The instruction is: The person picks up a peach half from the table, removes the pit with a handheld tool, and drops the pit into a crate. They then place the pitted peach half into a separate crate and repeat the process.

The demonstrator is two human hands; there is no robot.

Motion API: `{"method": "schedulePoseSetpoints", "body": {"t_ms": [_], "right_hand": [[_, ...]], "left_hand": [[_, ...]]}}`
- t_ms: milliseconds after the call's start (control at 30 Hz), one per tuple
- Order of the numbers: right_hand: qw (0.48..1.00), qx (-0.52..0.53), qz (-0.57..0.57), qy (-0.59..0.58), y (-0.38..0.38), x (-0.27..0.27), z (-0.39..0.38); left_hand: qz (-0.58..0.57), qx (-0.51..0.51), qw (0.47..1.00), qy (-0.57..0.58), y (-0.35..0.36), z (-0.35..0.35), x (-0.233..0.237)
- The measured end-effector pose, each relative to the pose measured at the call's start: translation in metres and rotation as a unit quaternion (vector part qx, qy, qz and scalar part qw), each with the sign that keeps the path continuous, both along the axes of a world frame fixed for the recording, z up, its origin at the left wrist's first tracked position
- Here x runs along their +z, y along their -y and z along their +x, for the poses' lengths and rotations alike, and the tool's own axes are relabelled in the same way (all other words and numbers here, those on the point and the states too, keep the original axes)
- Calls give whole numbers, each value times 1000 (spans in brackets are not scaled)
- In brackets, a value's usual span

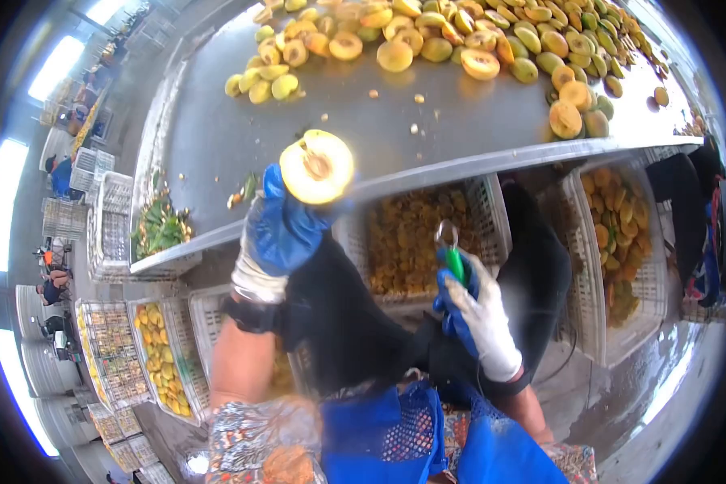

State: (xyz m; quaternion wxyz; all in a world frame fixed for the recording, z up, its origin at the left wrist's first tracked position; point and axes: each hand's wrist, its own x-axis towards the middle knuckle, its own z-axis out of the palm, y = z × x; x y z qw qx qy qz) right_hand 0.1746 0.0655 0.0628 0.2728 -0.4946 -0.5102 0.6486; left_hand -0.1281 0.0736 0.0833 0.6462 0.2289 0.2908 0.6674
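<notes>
Left hand: fingers gripping 1 halved fruit, 11 o'clock — cut face showing
Right hand: fingers curled round a green-handled tool, 4 o'clock
Table: big ol' fruit pile — 1 o'clock

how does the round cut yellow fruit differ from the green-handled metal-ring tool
The round cut yellow fruit shows a broad pale face; the green-handled metal-ring tool is slim. The fruit is in the gloved left hand, the tool in the gloved right hand. Both are hand-held.
</notes>
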Motion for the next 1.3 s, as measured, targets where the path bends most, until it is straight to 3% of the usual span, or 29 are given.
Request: {"method": "schedulePoseSetpoints", "body": {"t_ms": [133,267,300,367,400,467,533,600,633,667,700,733,767,800,833,867,900,933,1100,1300], "right_hand": [[999,21,46,-19,12,41,-9],[996,35,82,-20,24,37,-14],[999,28,-15,-33,26,43,-16],[989,0,-103,-109,31,33,-23],[979,-11,-129,-156,33,28,-27],[990,-24,-59,-124,36,21,-31],[997,2,72,-35,35,10,-34],[967,54,238,75,35,5,-31],[951,52,291,94,34,3,-32],[930,47,345,114,32,1,-31],[906,42,398,136,29,0,-30],[922,14,372,106,27,4,-28],[931,-8,353,90,25,6,-24],[953,-26,288,88,26,13,-20],[970,-42,223,85,27,19,-14],[953,-30,286,92,34,14,-11],[974,29,183,127,42,34,-10],[970,49,202,129,50,27,-11],[945,83,286,132,66,0,-24],[939,117,285,152,70,-6,-26]], "left_hand": [[-31,-67,975,211,43,50,-24],[23,-12,994,110,65,81,-31],[29,-6,998,58,68,86,-28],[39,3,998,-48,74,95,-23],[18,13,999,-32,76,102,-19],[-24,40,999,-2,79,115,-13],[39,56,996,57,81,115,-37],[-116,40,986,110,72,105,-38],[-80,-24,983,166,72,103,-45],[4,29,988,-150,76,111,-44],[19,40,981,-189,77,115,-42],[33,51,972,-227,78,120,-41],[-24,22,999,5,75,118,-41],[-84,-5,968,235,75,114,-42],[-75,11,976,202,75,112,-44],[-67,26,983,169,76,110,-49],[-58,39,988,136,75,110,-50],[-72,49,982,167,74,113,-46],[-31,38,993,106,72,124,-35],[-32,32,996,76,72,125,-34]]}}
